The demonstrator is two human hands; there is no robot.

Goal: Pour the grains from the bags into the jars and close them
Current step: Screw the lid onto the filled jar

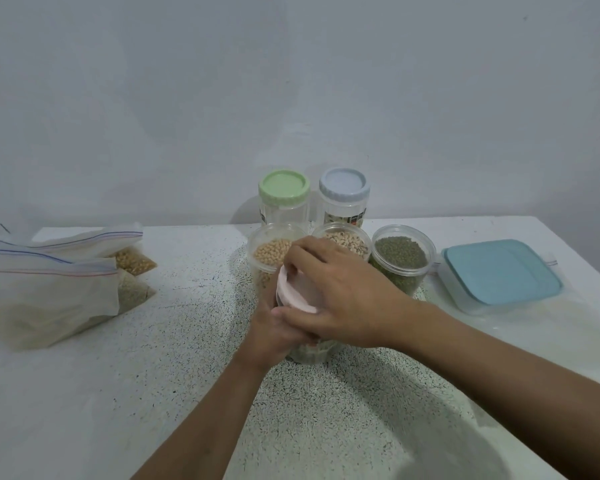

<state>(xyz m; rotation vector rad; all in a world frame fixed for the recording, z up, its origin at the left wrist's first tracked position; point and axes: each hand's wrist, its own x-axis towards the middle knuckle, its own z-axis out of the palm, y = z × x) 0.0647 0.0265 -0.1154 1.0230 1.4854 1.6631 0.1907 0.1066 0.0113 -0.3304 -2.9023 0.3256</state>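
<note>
lid (293,292) atop upright jar (309,352) | right hand (343,296) grips lid from 3 o'clock | left hand (274,332) grips jar from 7 o'clock

Clear jar (309,353), pink lid (297,294) atop

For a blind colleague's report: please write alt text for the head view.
The right grip holds a pink lid on a jar that the left grip steadies. Three open jars of grains stand behind; bags lie left.
</note>
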